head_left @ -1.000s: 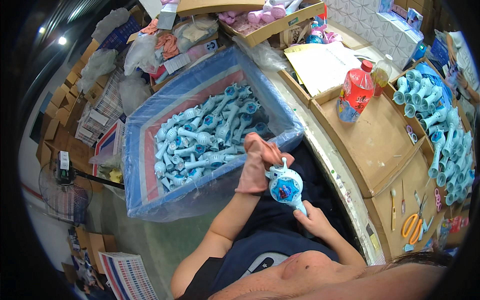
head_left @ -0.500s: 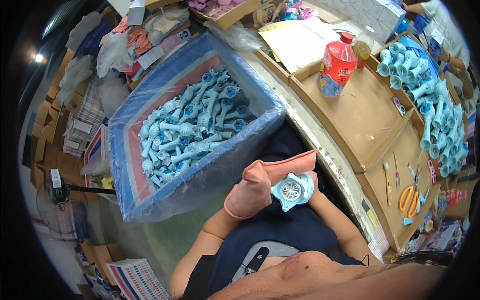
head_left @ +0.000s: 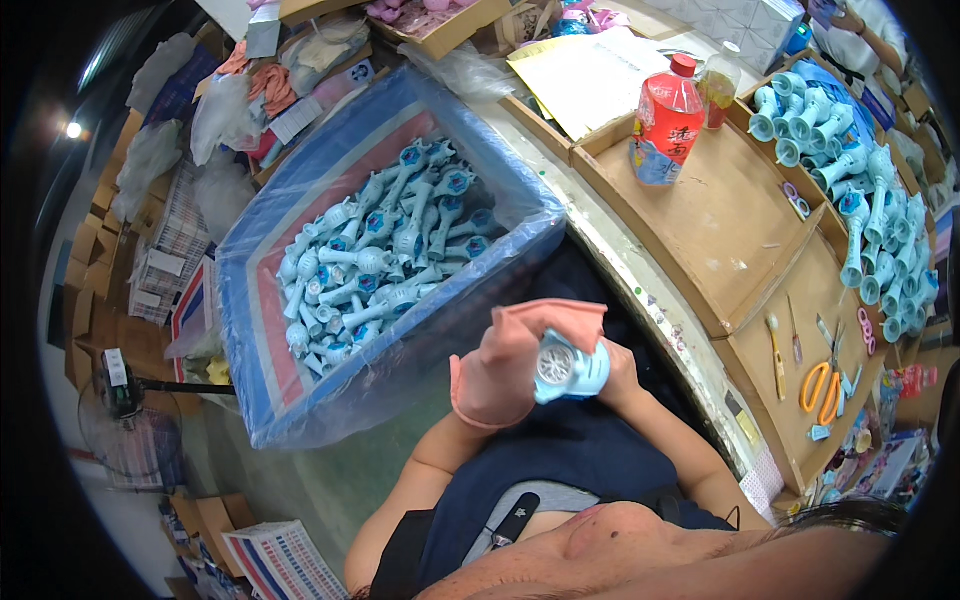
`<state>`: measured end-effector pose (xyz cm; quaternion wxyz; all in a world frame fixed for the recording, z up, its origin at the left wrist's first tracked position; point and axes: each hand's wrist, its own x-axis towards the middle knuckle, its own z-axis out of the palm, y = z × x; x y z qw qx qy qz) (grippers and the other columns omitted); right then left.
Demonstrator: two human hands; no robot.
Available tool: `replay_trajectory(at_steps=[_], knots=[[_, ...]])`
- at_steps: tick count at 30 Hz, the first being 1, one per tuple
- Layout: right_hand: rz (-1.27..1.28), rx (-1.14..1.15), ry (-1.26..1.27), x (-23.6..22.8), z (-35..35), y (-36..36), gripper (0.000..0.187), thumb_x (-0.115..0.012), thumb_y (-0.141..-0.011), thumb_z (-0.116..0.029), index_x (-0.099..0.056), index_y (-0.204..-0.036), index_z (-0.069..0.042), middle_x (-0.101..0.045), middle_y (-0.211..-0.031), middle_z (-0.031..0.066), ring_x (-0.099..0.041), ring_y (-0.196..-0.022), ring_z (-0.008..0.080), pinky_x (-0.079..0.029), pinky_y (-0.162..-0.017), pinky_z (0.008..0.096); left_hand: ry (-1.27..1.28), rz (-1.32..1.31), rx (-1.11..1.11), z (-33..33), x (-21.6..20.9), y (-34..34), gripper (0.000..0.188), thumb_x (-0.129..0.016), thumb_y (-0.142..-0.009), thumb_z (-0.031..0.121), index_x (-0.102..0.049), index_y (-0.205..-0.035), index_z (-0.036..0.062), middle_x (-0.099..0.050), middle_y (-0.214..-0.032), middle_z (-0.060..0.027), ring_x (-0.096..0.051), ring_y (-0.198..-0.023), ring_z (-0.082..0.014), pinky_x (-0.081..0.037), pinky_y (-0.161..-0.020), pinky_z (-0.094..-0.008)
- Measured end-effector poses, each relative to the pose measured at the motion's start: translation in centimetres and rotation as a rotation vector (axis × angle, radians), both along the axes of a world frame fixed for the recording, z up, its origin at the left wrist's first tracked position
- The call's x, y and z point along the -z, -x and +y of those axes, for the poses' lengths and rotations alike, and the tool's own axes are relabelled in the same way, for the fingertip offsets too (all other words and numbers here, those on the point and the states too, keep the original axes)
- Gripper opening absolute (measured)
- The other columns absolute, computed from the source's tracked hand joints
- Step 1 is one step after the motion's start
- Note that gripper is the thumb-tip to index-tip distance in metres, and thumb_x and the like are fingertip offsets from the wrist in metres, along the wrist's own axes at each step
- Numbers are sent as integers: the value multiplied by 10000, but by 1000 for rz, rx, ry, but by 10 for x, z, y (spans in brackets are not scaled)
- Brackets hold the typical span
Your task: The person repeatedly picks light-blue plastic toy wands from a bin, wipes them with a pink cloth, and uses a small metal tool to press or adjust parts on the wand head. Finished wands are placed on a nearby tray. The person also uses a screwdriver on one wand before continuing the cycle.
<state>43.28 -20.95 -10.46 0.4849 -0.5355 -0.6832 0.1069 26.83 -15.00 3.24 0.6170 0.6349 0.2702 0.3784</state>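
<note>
A pink cloth [head_left: 565, 318] is wrapped round my left hand [head_left: 490, 380], hiding its fingers; the hand looks closed in it. The cloth's upper flap reaches over a light blue plastic toy part [head_left: 585, 378] with a round grey-white grille on its face. My right hand [head_left: 622, 372] grips that part from the right, its fingers curled round the side. To the left of my hands stands a large bin [head_left: 250, 345] lined with clear plastic, holding many similar light blue toy parts [head_left: 375, 255] with long handles.
On the workbench to the right are a cardboard tray [head_left: 700, 250], a red-labelled bottle [head_left: 665, 125], orange-handled scissors [head_left: 822, 390] and a yellow-handled brush [head_left: 776, 360]. More light blue parts [head_left: 880, 220] are heaped at the far right. A fan [head_left: 125, 385] stands at left.
The toy part and the cloth have moved slightly left and up. The part is now tilted, its grille turned more to the left, and the cloth's flap is bunched closer over it.
</note>
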Motion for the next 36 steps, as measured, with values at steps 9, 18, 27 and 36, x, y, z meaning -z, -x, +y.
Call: replay_trajectory(at_steps=[9, 18, 27, 36], knots=[[-105, -115, 279, -58, -24, -8, 387, -762, -813, -348, -618, -1030, -62, -637, -772, 120, -649, -698, 286, -516, -583, 381, 426, -625, -255, 52, -18, 1, 629, -450, -983, 508, -578, -1169, -79, -637, -946, -107, -608, -762, -198, -535, -746, -320], [1510, -1095, 1004, -50, -7, 4, 473, -549, -980, -443, -569, -1081, 18, -639, -867, 113, -653, -764, 216, -535, -708, 338, 862, -762, 64, 10, 29, -15, 942, -470, -780, 779, -391, -1424, 96, -467, -729, -54, -455, -599, -194, -387, -588, -343], [721, -623, 785, -31, 5, 8, 299, -610, -978, -238, -549, -1190, -37, -631, -1060, 51, -605, -930, 125, -501, -863, 299, 4, 463, -5, 17, 66, 3, 500, -624, -860, 413, -559, -1249, 105, -617, -846, -7, -596, -675, -182, -456, -688, -366], [1251, -278, 240, -90, 43, -34, 726, -676, -923, -201, -268, -1496, -21, -611, -1239, 178, -586, -1155, 220, -451, -999, 362, 4, -18, 23, 10, 87, -68, 385, -670, -903, 268, -570, -1203, 48, -659, -1006, -12, -652, -812, -124, -513, -655, -263]])
